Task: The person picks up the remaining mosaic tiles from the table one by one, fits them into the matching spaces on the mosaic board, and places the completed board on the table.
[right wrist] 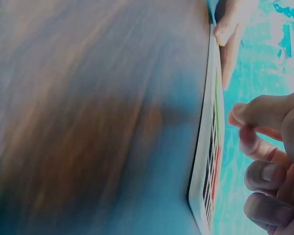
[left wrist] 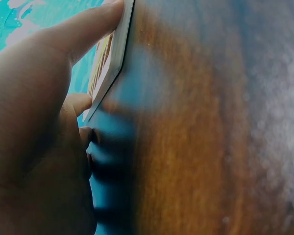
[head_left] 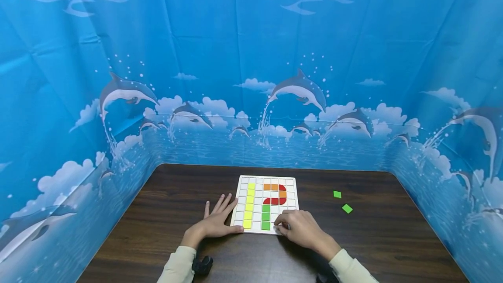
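A white grid board [head_left: 257, 226] lies on the table, with a yellow tile column [head_left: 249, 206] at its left. Further right, orange tiles [head_left: 282, 194] and red tiles [head_left: 274, 201] form a hooked shape above a short green tile column [head_left: 266, 216]. My left hand [head_left: 215, 223] lies with fingers spread beside the board's left edge, its thumb at the front corner. My right hand [head_left: 299, 228] is bent over the board's front right part, beside the lowest green tile. In the right wrist view its thumb and fingertips [right wrist: 238, 113] come together; whether they pinch a tile I cannot tell.
Two loose green tiles, a nearer one [head_left: 347, 208] and a farther one [head_left: 337, 194], lie on the dark wooden table [head_left: 377, 230] right of the board. A blue dolphin-print curtain [head_left: 251, 99] surrounds the table's back and sides.
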`<action>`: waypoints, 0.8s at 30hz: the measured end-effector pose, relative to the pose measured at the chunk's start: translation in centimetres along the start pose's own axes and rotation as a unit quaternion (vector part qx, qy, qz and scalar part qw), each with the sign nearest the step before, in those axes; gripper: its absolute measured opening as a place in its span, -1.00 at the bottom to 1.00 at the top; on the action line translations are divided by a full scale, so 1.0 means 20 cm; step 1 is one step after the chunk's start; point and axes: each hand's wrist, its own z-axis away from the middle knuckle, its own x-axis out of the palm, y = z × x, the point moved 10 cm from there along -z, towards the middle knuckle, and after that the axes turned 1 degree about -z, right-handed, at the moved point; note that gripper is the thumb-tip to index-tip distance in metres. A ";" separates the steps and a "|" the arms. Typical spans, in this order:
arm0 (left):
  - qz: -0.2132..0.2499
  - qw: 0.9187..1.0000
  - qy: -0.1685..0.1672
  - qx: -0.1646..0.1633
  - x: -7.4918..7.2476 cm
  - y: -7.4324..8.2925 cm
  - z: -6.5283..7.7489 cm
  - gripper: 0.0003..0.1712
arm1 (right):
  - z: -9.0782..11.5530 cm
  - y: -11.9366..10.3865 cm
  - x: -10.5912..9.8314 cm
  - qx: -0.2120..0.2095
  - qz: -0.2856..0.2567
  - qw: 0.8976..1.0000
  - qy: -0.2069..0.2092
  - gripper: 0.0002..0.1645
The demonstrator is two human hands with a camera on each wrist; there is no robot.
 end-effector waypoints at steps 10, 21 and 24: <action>0.004 1.000 0.000 0.000 0.00 0.01 0.00 0.29 | 0.11 0.24 -0.13 0.073 0.014 0.996 0.040 -0.95; 0.003 1.000 -0.005 -0.021 -0.02 0.03 0.01 0.29 | 0.29 0.56 -0.27 0.166 0.027 0.984 0.060 -0.94; -0.002 1.000 -0.002 -0.023 0.00 0.00 0.00 0.28 | 0.34 0.64 -0.31 0.177 0.034 0.982 0.064 -0.92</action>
